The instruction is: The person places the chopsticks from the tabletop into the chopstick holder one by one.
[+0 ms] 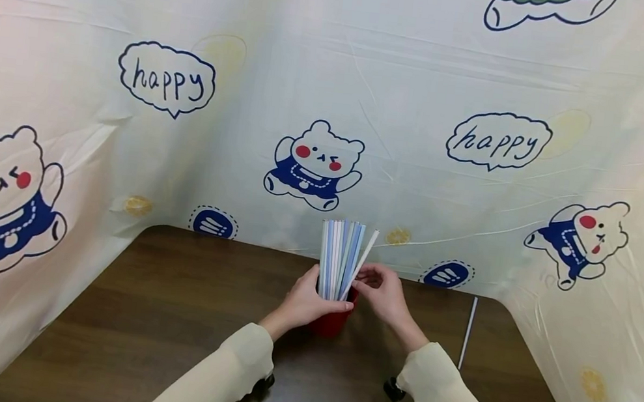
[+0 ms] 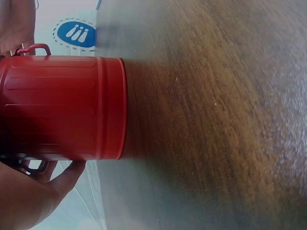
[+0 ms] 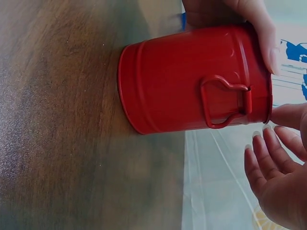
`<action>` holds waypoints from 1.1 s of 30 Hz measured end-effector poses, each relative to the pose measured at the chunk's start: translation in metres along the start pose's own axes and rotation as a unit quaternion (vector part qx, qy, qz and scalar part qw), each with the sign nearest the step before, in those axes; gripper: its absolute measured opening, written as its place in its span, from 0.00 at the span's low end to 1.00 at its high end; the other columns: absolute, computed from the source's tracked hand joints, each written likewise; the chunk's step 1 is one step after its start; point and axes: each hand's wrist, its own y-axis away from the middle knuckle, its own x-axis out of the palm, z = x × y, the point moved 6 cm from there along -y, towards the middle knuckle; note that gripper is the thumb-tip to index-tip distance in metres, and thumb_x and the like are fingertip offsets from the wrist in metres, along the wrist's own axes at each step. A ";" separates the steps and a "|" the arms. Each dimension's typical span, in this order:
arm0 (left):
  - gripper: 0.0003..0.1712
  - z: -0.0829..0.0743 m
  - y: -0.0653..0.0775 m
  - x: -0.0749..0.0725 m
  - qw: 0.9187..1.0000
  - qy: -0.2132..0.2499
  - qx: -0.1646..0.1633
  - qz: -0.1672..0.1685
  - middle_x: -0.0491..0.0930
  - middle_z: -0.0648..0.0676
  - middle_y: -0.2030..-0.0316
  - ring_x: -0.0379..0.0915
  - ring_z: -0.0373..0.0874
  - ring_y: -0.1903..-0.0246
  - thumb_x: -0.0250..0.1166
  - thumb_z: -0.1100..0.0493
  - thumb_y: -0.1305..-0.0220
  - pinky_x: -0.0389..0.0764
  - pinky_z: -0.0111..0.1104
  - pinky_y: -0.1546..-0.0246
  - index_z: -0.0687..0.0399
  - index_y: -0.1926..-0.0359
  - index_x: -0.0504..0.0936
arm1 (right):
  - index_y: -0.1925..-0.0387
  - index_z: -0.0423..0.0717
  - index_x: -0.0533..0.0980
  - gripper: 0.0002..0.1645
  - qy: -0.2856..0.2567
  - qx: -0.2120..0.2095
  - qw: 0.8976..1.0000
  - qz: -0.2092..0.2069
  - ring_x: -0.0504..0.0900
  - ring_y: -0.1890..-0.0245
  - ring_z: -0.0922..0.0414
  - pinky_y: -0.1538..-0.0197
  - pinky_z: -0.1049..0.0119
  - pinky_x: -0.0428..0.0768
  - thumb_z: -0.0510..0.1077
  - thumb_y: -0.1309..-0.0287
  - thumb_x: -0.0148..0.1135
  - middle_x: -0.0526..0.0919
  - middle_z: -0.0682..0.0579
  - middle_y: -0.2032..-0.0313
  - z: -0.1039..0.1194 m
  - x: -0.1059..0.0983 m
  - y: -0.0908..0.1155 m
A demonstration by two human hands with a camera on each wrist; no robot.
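A red metal bucket [image 2: 57,108] with side handles stands on the table, holding a bunch of white and blue straws [image 1: 336,255]. My left hand [image 1: 308,301] grips the bucket at its upper side, the thumb lying across the front of the rim. One white straw [image 1: 369,248] leans out to the right of the bunch. At the rim's right side, my right hand [image 1: 385,293] pinches this straw with thumb and index finger. Its other fingers are loosely curled beyond the bucket, seen in the right wrist view. The bucket hides the straws' lower ends.
A single white straw [image 1: 468,334] lies on the brown wooden table [image 1: 157,315] at the right. Behind and at both sides hangs a pale printed cloth [image 1: 407,59], meeting the table's back edge just beyond the bucket.
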 end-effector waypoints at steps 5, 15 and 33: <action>0.53 -0.001 0.001 -0.001 1.000 0.002 -0.001 0.002 0.72 0.49 0.32 0.74 0.51 0.38 0.81 0.41 0.50 0.72 0.59 0.36 0.38 0.27 0.62 | 0.51 0.38 0.82 0.14 0.006 0.001 1.000 -0.004 0.83 0.59 0.50 0.51 0.58 0.85 0.34 0.39 0.70 0.85 0.41 0.57 -0.005 0.000 -0.002; 0.53 -0.002 0.003 -0.001 1.000 -0.007 -0.009 0.001 0.71 0.50 0.31 0.73 0.52 0.37 0.81 0.42 0.49 0.71 0.60 0.35 0.38 0.26 0.61 | 0.50 0.39 0.81 0.14 0.032 0.017 0.999 -0.005 0.83 0.57 0.51 0.49 0.58 0.84 0.36 0.37 0.70 0.85 0.43 0.57 -0.006 -0.014 -0.002; 0.55 -0.001 0.002 0.000 1.000 -0.017 -0.019 -0.005 0.71 0.49 0.32 0.72 0.50 0.38 0.81 0.39 0.52 0.73 0.59 0.37 0.38 0.27 0.62 | 0.45 0.33 0.76 0.18 0.155 0.050 0.984 -0.067 0.82 0.50 0.39 0.51 0.50 0.82 0.38 0.33 0.64 0.81 0.33 0.47 -0.047 -0.128 0.009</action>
